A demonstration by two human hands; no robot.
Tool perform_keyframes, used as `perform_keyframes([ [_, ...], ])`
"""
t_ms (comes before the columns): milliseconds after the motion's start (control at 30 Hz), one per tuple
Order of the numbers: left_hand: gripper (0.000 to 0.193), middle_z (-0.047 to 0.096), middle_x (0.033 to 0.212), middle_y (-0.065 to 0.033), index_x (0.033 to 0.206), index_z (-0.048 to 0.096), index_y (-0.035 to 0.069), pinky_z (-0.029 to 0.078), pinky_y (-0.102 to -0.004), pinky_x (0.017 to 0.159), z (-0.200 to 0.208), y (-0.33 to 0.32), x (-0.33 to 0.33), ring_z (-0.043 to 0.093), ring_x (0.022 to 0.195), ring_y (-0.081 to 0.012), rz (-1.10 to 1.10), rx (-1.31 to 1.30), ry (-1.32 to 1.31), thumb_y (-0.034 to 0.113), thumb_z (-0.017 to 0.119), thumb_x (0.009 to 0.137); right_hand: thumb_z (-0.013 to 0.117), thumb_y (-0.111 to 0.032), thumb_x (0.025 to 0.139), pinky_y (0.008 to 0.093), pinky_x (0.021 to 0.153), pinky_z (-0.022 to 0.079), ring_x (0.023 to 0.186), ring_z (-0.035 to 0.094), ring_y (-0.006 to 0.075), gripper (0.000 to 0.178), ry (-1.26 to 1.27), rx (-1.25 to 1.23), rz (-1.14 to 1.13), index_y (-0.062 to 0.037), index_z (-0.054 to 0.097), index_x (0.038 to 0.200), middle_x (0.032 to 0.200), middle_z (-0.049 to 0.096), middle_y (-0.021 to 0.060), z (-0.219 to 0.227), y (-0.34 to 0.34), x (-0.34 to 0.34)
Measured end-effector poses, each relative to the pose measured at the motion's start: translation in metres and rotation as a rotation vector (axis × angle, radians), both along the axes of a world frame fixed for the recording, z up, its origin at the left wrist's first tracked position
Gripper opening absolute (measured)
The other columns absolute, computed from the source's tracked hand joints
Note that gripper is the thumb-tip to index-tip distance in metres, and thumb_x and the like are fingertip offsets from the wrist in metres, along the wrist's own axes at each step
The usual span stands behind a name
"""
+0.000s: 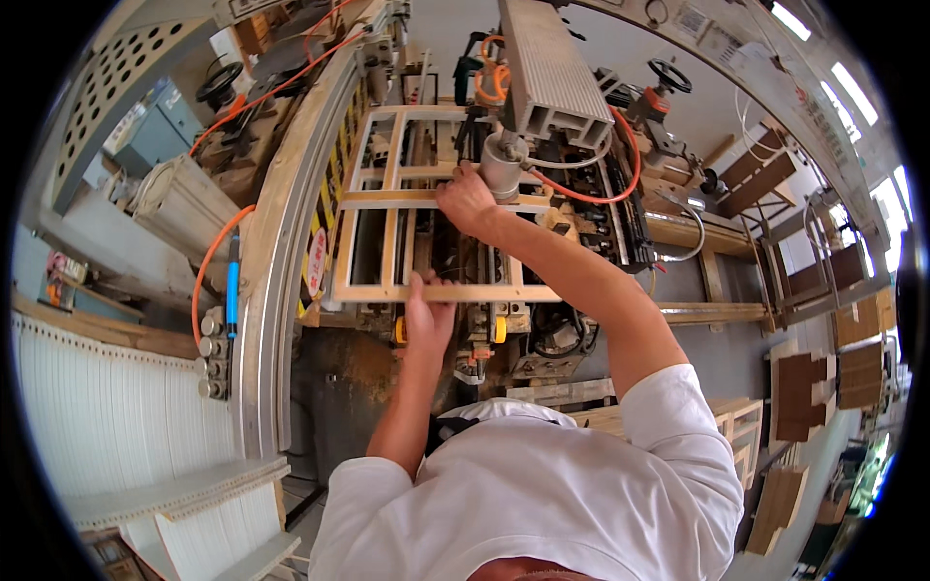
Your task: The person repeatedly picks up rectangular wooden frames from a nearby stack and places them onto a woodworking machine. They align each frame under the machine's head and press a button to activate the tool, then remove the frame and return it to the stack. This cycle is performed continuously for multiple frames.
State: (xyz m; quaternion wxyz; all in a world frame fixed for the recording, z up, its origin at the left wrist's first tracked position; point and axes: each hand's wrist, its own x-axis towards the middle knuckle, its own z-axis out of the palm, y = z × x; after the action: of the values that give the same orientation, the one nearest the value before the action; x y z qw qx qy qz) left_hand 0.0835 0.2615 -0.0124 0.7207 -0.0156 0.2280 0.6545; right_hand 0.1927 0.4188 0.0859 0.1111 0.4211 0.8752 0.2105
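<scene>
A pale wooden frame [373,292] with several crossbars lies flat across the machine bed in front of me. My left hand [428,312] is closed round its near rail, thumb on top. Farther in, my right hand [467,201] grips the middle crossbar [387,200] with curled fingers; part of that grip is hidden behind the hand. Right beside those fingers a silver press cylinder [504,167] stands upright over the frame, below a ribbed metal beam [560,82].
An orange air hose [635,160] loops right of the cylinder. Along the left runs a long metal rail [266,290] with a blue pen-like tool [232,286] and round valves [211,353]. White slotted panels [107,416] stand at lower left. Handwheels [668,76] and brown board stacks [802,392] are at right.
</scene>
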Motion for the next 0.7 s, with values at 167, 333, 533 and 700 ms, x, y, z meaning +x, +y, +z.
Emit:
perform_keyframes([
  [167, 0.03, 0.057, 0.097, -0.0036, 0.114, 0.054, 0.007, 0.045, -0.0418, 0.099, 0.022, -0.113, -0.009, 0.056, 0.104, -0.0248, -0.105, -0.066, -0.039, 0.034, 0.053, 0.099, 0.065, -0.017, 0.08, 0.0438, 0.1, 0.031, 0.103, 0.059, 0.026, 0.017, -0.025, -0.029, 0.013, -0.0098, 0.071, 0.094, 0.091, 0.071, 0.0071, 0.005, -0.004, -0.002],
  [333, 0.034, 0.055, 0.105, -0.0029, 0.121, 0.051, 0.007, 0.043, -0.0417, 0.104, 0.026, -0.194, -0.032, 0.052, 0.117, -0.0233, -0.272, 0.063, -0.059, 0.033, 0.052, 0.099, 0.063, -0.014, 0.08, 0.046, 0.104, 0.029, 0.101, 0.06, 0.0284, 0.016, -0.02, -0.033, 0.017, -0.006, 0.068, 0.094, 0.088, 0.07, 0.0103, 0.001, -0.005, -0.009],
  [533, 0.036, 0.054, 0.108, -0.0042, 0.121, 0.053, 0.006, 0.033, -0.0433, 0.11, 0.021, -0.268, -0.053, 0.047, 0.124, -0.0264, -0.345, 0.042, -0.005, 0.032, 0.059, 0.096, 0.068, -0.021, 0.08, 0.0475, 0.104, 0.027, 0.106, 0.059, 0.0276, 0.018, -0.127, -0.028, -0.051, -0.0119, 0.07, 0.096, 0.093, 0.071, 0.0079, -0.003, 0.002, -0.02],
  [700, 0.031, 0.054, 0.104, -0.0038, 0.111, 0.061, 0.009, 0.038, -0.0424, 0.105, 0.027, -0.333, -0.079, 0.049, 0.118, -0.0262, -0.363, -0.049, 0.083, 0.034, 0.063, 0.093, 0.067, -0.019, 0.08, 0.0474, 0.103, 0.028, 0.105, 0.059, 0.0268, 0.018, -0.084, 0.016, -0.129, -0.0123, 0.07, 0.096, 0.094, 0.071, 0.0079, -0.012, -0.003, -0.023],
])
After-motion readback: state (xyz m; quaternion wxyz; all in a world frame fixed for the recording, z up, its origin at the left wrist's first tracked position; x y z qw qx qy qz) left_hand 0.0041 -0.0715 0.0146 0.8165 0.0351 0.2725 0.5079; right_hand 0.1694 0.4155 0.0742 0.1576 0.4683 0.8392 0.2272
